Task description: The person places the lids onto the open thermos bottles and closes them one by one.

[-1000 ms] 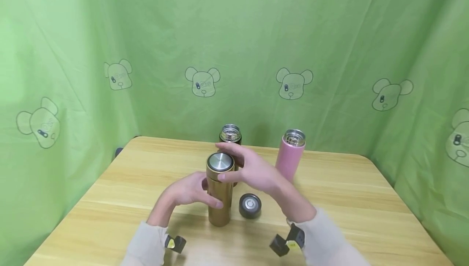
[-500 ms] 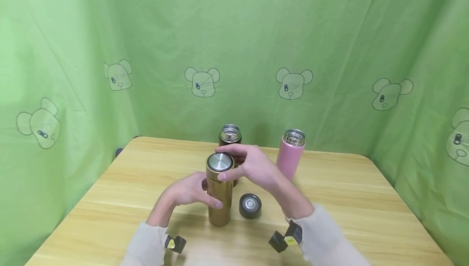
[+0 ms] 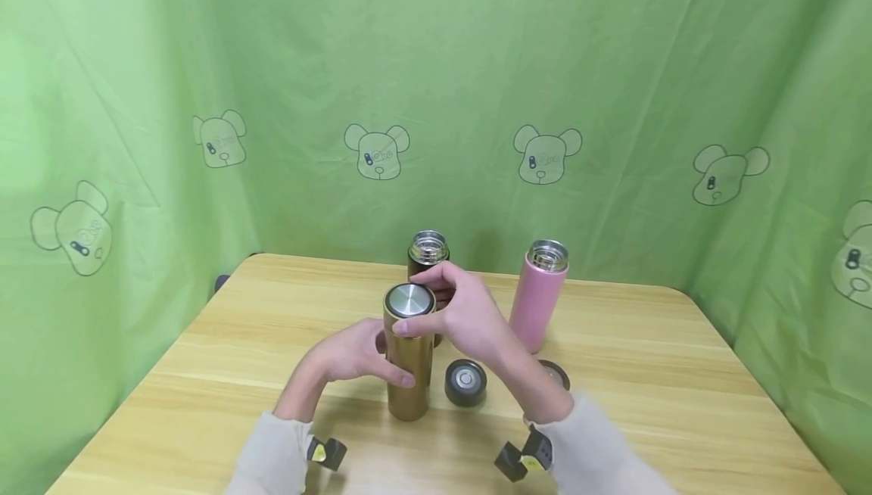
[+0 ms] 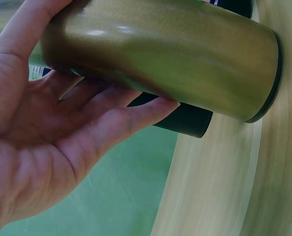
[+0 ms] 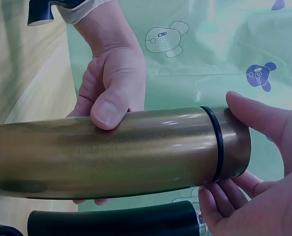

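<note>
A gold bottle (image 3: 410, 374) stands upright on the table, its gold lid with a silver top (image 3: 410, 300) in place. My left hand (image 3: 350, 353) grips the bottle's body, thumb across the near side and fingers around the far side. My right hand (image 3: 470, 317) holds the lid's rim between thumb and fingers. In the right wrist view a black ring (image 5: 214, 142) lies between the gold body (image 5: 136, 152) and the lid (image 5: 235, 142), and the right thumb and fingers touch the lid. The left wrist view shows the left hand (image 4: 62, 123) around the body (image 4: 175, 54).
Behind the gold bottle stands a dark bottle (image 3: 428, 254) without a lid, partly hidden by my right hand. A lidless pink bottle (image 3: 537, 302) stands to the right. One dark lid (image 3: 465, 383) lies beside the gold bottle; another (image 3: 557, 374) is partly behind my right forearm.
My right hand has turned around the lid, its thumb shifting left and its wrist moving left, which uncovers the second dark lid. The left hand and gold bottle have stayed in place.
</note>
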The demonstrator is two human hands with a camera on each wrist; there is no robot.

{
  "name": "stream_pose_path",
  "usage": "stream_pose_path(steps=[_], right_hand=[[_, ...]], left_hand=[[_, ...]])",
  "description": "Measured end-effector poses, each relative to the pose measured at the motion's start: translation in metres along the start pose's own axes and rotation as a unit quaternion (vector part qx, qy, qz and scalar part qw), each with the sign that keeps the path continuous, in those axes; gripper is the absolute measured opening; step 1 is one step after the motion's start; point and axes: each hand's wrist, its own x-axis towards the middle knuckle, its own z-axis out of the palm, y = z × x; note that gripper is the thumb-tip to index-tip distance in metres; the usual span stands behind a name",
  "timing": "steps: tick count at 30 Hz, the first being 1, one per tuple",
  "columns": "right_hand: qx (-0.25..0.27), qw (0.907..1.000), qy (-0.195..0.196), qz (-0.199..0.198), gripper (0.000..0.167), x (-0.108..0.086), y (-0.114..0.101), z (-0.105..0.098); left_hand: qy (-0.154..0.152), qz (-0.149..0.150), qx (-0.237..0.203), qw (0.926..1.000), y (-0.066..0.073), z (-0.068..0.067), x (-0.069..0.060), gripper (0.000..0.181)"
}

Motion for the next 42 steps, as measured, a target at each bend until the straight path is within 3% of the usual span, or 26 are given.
stream_pose_path(steps=[6,14,21,24,29,33,42], right_hand=[[-0.007,1.0,0.006,-0.001,0.07,0.0,0.001,0.001],[-0.07,0.9968,-0.012,-0.037,0.065,-0.003,-0.001,0.0],[-0.074,0.9962,-0.026,-0.036,0.066,-0.003,-0.001,-0.001],[-0.072,0.9955,-0.051,-0.036,0.07,-0.001,-0.004,-0.004],[-0.051,0.9904,-0.126,-0.029,0.079,0.005,-0.01,-0.013],[-0.048,0.9858,-0.16,-0.017,0.079,0.01,-0.01,-0.019],[-0.09,0.9856,-0.143,-0.007,0.073,0.015,-0.008,-0.02]], left_hand=[[-0.001,0.004,0.0,1.0,-0.001,0.0,0.001,0.06],[0.002,0.002,0.004,1.0,-0.003,-0.001,0.0,0.062],[0.001,0.001,0.004,1.0,-0.003,-0.001,0.0,0.065],[0.001,0.001,0.009,1.0,-0.002,-0.001,0.0,0.065],[0.0,0.001,0.009,1.0,0.0,-0.001,-0.001,0.065],[-0.002,0.0,0.008,1.0,0.0,-0.001,0.0,0.065],[-0.005,0.003,0.0,1.0,-0.001,-0.001,0.001,0.065]])
